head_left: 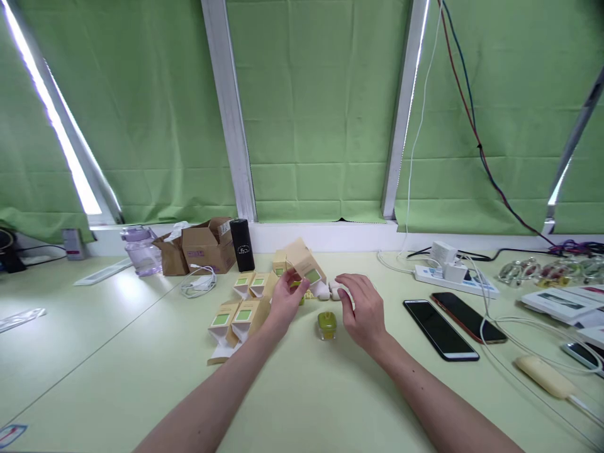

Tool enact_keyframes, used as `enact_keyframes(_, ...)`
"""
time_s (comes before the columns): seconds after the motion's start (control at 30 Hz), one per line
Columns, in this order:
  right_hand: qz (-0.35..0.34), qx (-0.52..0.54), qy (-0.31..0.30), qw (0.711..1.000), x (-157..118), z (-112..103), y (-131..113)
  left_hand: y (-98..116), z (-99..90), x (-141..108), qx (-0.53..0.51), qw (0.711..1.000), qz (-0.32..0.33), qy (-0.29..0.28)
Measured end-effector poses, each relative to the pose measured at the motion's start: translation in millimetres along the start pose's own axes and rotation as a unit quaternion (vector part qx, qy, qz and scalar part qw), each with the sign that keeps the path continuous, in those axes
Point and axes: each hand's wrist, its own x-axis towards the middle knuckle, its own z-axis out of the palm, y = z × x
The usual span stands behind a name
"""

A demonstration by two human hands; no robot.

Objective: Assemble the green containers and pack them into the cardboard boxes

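My left hand (285,301) is closed on a small kraft cardboard box (306,259) with a green label, held tilted above the table. My right hand (363,308) is raised opposite it, fingers curved and thumb apart, with no object visible in its grasp. Close to its fingertips are small white rounded pieces (323,292), partly hidden. Between my hands a little glass jar with a green lid (326,325) stands upright on the table. Left of my left hand, several similar kraft boxes with green labels (245,312) stand grouped, some partly covered by the hand.
Two phones (441,329) lie to the right, near a white power strip (455,280) and loose white cables. Clear glass-like items (519,272) sit far right. At the back left stand a brown carton (202,245), a black cylinder (242,245) and a purple-lidded bottle (141,251).
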Motion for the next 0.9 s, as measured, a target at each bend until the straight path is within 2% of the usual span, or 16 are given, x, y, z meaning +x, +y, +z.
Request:
enact_keyframes(0.07,-0.025,-0.039,0.016,0.999,-0.4,-0.5,2.1,0.0,-3.1,-2.4,0.078,0.995,0.066,0.017)
enact_keyframes(0.13,-0.037,-0.061,0.023,0.997,-1.1,-0.8,4.2,2.4,-5.3,-6.4,0.158,0.974,0.159,0.024)
enact_keyframes(0.27,-0.045,-0.069,0.008,0.997,-2.9,-0.6,8.9,9.0,-6.0,-15.3,0.265,0.904,0.335,-0.001)
enact_keyframes(0.37,-0.048,-0.062,-0.009,0.997,-4.2,0.6,12.9,11.1,-5.8,-19.9,0.324,0.853,0.41,-0.007)
enact_keyframes(0.47,-0.05,-0.059,-0.015,0.997,-5.6,2.3,16.9,11.0,-5.8,-22.6,0.358,0.816,0.454,0.007)
enact_keyframes(0.57,-0.05,-0.062,-0.016,0.997,-6.7,3.1,19.8,11.2,-6.1,-24.4,0.364,0.796,0.484,0.014)
enact_keyframes(0.7,-0.053,-0.069,-0.016,0.996,-7.4,2.5,20.7,12.8,-7.0,-26.2,0.366,0.782,0.503,0.018)
enact_keyframes(0.9,-0.063,-0.077,-0.02,0.995,-7.0,2.7,18.7,12.6,-5.7,-29.3,0.364,0.779,0.51,0.024)
